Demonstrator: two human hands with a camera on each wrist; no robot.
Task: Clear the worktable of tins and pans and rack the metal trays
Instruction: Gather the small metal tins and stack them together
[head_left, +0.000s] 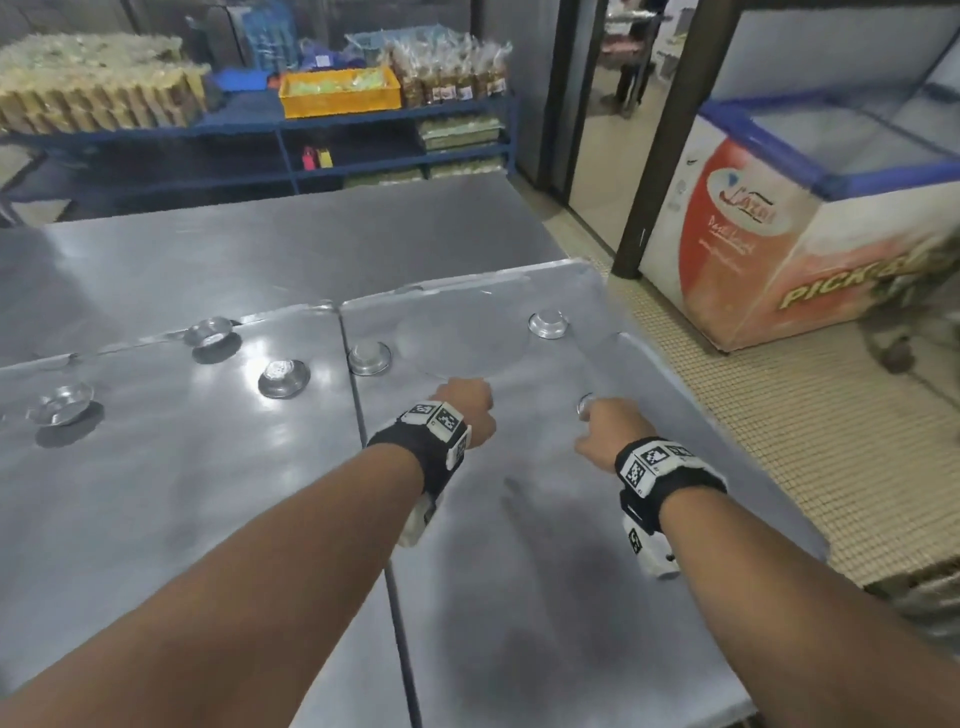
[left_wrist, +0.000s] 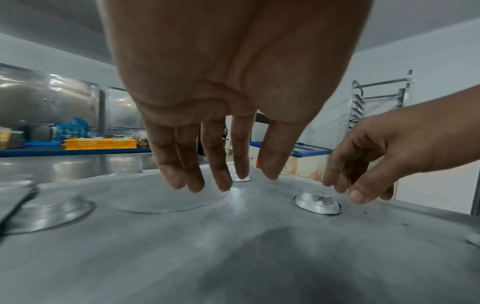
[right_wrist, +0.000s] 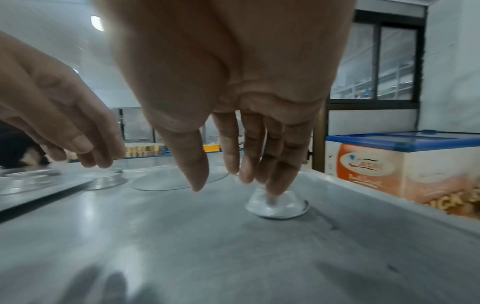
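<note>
Two large metal trays lie side by side on the worktable, the left tray (head_left: 182, 493) and the right tray (head_left: 545, 545). Small round tins stand upside down on them: (head_left: 548, 323), (head_left: 369, 357), (head_left: 283, 378). A flat metal disc (head_left: 462, 338) lies on the right tray. My left hand (head_left: 467, 405) hovers over the disc's near edge (left_wrist: 171, 197), fingers straight and holding nothing. My right hand (head_left: 605, 428) touches the top of an upturned tin (right_wrist: 276, 205) with straight fingertips (right_wrist: 275, 191), thumb apart from it. That tin (left_wrist: 317, 202) also shows in the left wrist view.
Two more tins (head_left: 210, 332) (head_left: 60, 402) sit tilted on the left tray. Bare worktable (head_left: 260, 249) stretches behind the trays. A blue shelf with packed goods and an orange crate (head_left: 340, 91) stands beyond. A chest freezer (head_left: 810, 223) is at the right. A tray rack (left_wrist: 379, 98) stands behind.
</note>
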